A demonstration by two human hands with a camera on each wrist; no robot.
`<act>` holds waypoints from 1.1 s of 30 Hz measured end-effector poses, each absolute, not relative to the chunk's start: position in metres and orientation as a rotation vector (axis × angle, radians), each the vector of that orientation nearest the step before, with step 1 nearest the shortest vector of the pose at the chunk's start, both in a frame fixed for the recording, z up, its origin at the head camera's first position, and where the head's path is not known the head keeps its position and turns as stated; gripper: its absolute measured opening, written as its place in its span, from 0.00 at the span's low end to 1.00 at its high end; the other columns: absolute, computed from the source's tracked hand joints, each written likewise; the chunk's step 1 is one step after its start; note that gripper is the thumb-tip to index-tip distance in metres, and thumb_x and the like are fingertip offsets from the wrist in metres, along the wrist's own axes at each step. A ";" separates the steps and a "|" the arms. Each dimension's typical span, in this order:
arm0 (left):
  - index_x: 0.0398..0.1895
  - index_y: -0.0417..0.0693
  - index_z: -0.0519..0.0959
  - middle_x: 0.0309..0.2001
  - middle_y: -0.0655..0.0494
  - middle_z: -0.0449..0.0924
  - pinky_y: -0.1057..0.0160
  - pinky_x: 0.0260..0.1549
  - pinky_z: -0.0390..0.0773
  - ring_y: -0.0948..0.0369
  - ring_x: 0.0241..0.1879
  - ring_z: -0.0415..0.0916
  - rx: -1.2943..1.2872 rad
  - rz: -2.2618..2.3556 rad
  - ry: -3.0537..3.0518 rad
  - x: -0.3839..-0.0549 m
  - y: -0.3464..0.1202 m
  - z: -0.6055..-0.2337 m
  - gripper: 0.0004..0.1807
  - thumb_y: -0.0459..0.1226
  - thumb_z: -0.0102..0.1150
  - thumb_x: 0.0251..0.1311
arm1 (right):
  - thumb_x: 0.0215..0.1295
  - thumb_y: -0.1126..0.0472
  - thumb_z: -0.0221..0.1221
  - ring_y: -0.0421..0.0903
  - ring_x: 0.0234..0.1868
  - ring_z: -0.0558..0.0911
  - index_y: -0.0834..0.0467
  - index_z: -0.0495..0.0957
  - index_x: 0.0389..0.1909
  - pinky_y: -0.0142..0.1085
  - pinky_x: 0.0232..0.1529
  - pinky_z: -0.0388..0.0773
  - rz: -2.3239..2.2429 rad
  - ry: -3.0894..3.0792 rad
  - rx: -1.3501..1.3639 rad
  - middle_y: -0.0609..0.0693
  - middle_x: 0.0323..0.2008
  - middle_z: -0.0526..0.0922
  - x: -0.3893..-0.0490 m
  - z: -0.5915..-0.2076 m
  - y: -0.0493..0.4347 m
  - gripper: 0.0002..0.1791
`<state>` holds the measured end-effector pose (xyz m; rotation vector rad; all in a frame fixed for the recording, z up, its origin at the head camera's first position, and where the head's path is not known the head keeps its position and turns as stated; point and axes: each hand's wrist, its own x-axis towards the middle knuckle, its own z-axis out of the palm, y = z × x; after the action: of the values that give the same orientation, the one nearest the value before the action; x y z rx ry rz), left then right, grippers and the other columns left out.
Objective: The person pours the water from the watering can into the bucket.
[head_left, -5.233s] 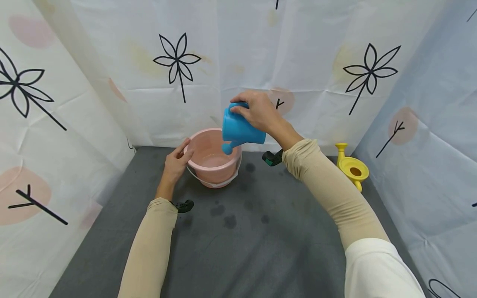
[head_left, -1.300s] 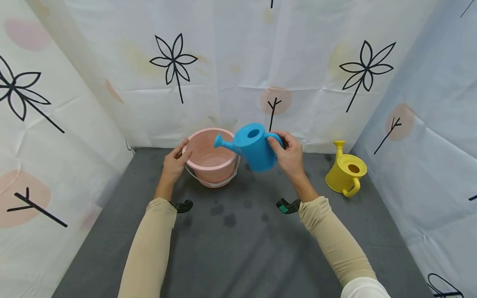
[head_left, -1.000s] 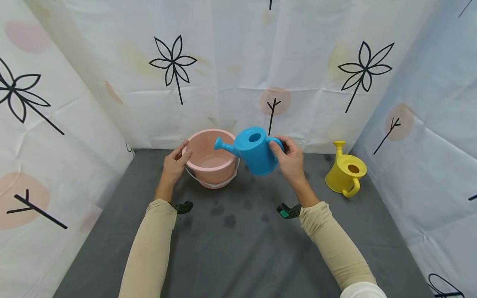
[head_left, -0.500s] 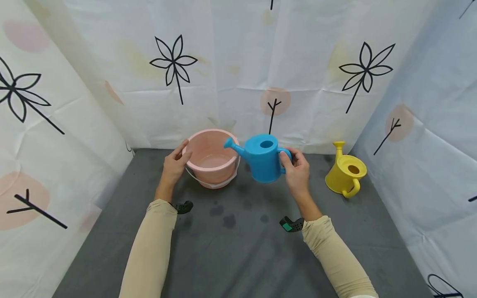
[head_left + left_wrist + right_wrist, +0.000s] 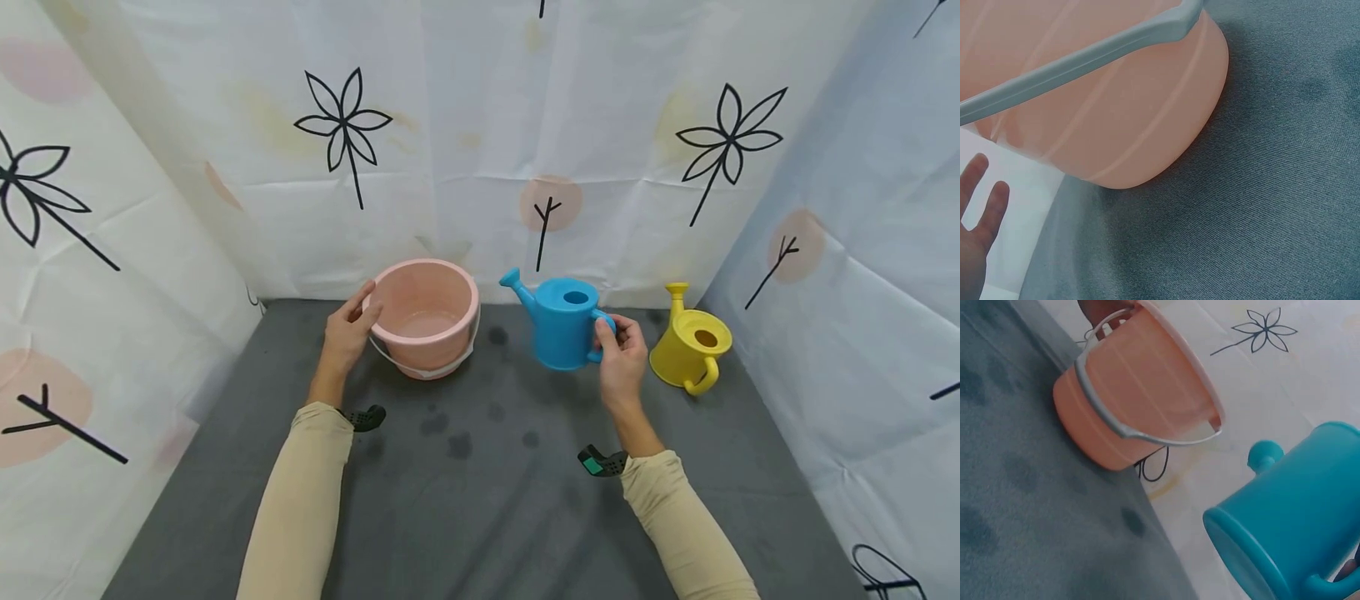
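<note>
A pink bucket with a pale bail handle stands at the back of the grey table. My left hand touches its left rim, thumb toward the front; in the left wrist view two straight fingers stand apart from the bucket wall. To the right of the bucket, my right hand grips the handle of a blue watering can, upright with its spout toward the bucket. The right wrist view shows the can's underside, seemingly raised off the table. Whether the bucket holds water, I cannot tell.
A yellow watering can stands just right of my right hand, near the right-hand cloth. Dark wet spots mark the grey cloth in front of the bucket. White patterned cloth walls in the back and both sides.
Earlier the blue watering can was tipped over the bucket, spout down. It has since turned upright and moved right, away from the bucket, toward the yellow can. My left hand stayed at the rim.
</note>
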<state>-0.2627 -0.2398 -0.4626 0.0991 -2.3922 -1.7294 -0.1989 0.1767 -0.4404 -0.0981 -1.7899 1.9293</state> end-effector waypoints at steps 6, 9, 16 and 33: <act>0.75 0.74 0.67 0.77 0.56 0.64 0.46 0.72 0.68 0.53 0.77 0.63 0.122 -1.763 -2.416 -0.260 -0.239 -0.460 0.31 0.55 0.60 0.69 | 0.76 0.59 0.57 0.40 0.35 0.75 0.62 0.74 0.49 0.32 0.43 0.72 1.895 -1.829 -0.195 0.39 0.33 0.75 -0.194 -0.451 0.187 0.10; 0.77 0.67 0.65 0.78 0.53 0.63 0.45 0.72 0.67 0.51 0.77 0.62 0.122 -1.781 -2.440 -0.251 -0.235 -0.448 0.31 0.51 0.58 0.72 | 0.75 0.59 0.58 0.40 0.34 0.75 0.60 0.75 0.45 0.33 0.42 0.73 1.868 -1.821 -0.255 0.38 0.31 0.76 -0.194 -0.460 0.192 0.08; 0.77 0.60 0.66 0.77 0.49 0.65 0.46 0.72 0.68 0.50 0.76 0.63 0.113 -1.816 -2.424 -0.242 -0.231 -0.431 0.31 0.46 0.59 0.72 | 0.73 0.58 0.61 0.39 0.31 0.76 0.54 0.75 0.37 0.29 0.37 0.73 1.827 -1.738 -0.379 0.38 0.30 0.76 -0.196 -0.477 0.199 0.05; 0.76 0.62 0.67 0.78 0.56 0.63 0.48 0.70 0.70 0.53 0.77 0.63 0.106 -1.822 -2.410 -0.250 -0.234 -0.438 0.31 0.48 0.59 0.71 | 0.72 0.53 0.61 0.36 0.30 0.75 0.48 0.71 0.31 0.27 0.33 0.71 1.758 -1.817 -0.549 0.36 0.25 0.75 -0.198 -0.506 0.211 0.11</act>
<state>-0.2502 -0.2344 -0.4380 0.1059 -2.4105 -1.8220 -0.1981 0.2115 -0.5058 -0.5490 -1.8171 1.7579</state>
